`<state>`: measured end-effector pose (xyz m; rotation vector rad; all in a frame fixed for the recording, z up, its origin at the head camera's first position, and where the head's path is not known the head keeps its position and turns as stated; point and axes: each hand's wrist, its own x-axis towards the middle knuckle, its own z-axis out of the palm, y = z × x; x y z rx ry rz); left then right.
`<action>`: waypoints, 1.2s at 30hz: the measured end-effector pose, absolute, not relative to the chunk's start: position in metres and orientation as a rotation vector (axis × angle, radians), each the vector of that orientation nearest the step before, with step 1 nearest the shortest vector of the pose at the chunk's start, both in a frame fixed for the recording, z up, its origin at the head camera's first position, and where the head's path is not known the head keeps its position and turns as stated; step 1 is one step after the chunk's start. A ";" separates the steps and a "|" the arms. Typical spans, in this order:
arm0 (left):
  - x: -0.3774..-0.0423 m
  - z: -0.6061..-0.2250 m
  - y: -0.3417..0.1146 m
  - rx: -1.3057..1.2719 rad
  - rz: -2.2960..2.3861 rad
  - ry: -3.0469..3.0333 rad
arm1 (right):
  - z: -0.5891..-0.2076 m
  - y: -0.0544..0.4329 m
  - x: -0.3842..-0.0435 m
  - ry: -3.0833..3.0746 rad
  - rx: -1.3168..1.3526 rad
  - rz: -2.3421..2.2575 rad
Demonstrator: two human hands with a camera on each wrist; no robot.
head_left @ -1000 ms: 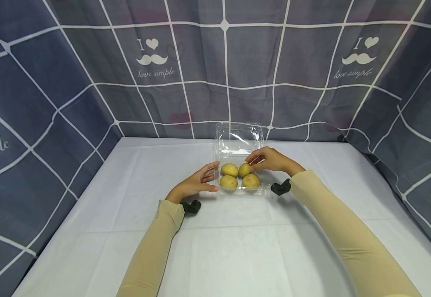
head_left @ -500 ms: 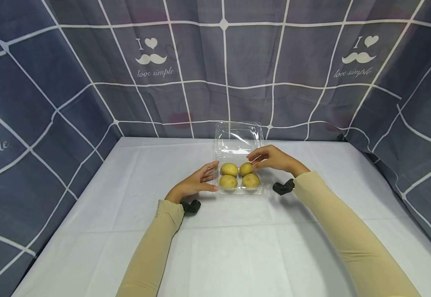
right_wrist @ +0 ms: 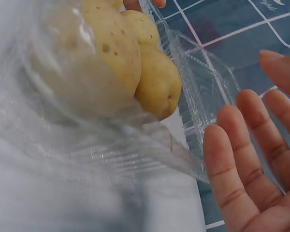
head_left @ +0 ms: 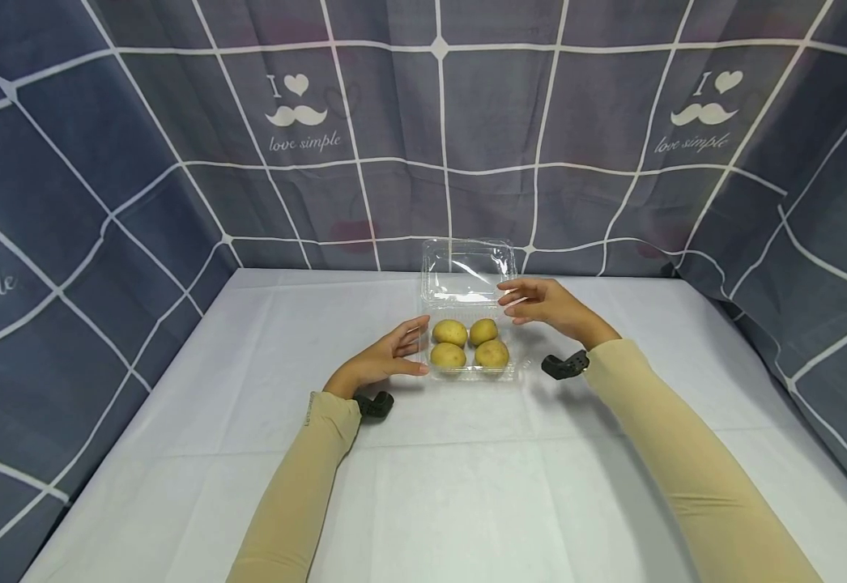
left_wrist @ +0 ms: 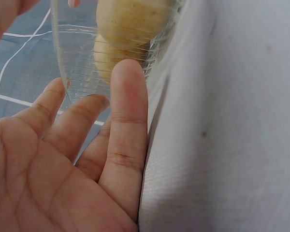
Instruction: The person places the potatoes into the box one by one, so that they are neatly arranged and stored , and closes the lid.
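Note:
Several yellow potatoes (head_left: 449, 332) lie in two rows in the base of a clear plastic clamshell box (head_left: 467, 379). The box's lid (head_left: 460, 271) stands raised at the back. My left hand (head_left: 387, 356) rests against the left side of the box with its fingers extended. In the left wrist view, those fingertips (left_wrist: 128, 77) lie by the ribbed plastic wall. Above the right rear of the box is my right hand (head_left: 549, 308), holding nothing. The right wrist view shows its fingers (right_wrist: 222, 150) spread and relaxed, apart from the potatoes (right_wrist: 157, 82).
A white cloth covers the table (head_left: 453, 486). Grey-blue checked curtains (head_left: 496, 105) enclose the back and both sides. Black wrist-worn camera mounts (head_left: 565, 366) sit under each wrist.
My right hand has let go of the rear right potato and moved up and to the right, off the box's contents. The left hand has stayed in place.

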<state>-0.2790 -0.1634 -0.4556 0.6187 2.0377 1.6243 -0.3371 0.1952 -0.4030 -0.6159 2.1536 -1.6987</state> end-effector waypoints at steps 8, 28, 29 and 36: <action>-0.280 -0.456 -0.163 0.616 1.626 2.034 | -0.404 0.201 -0.340 2.124 -0.451 -1.816; -0.279 -0.456 -0.164 0.619 1.618 2.041 | -0.419 0.214 -0.349 2.037 -0.323 -1.803; -0.279 -0.456 -0.164 0.619 1.619 2.039 | -0.420 0.214 -0.349 2.037 -0.321 -1.796; -0.278 -0.455 -0.164 0.621 1.616 2.038 | -0.423 0.211 -0.350 2.051 -0.312 -1.751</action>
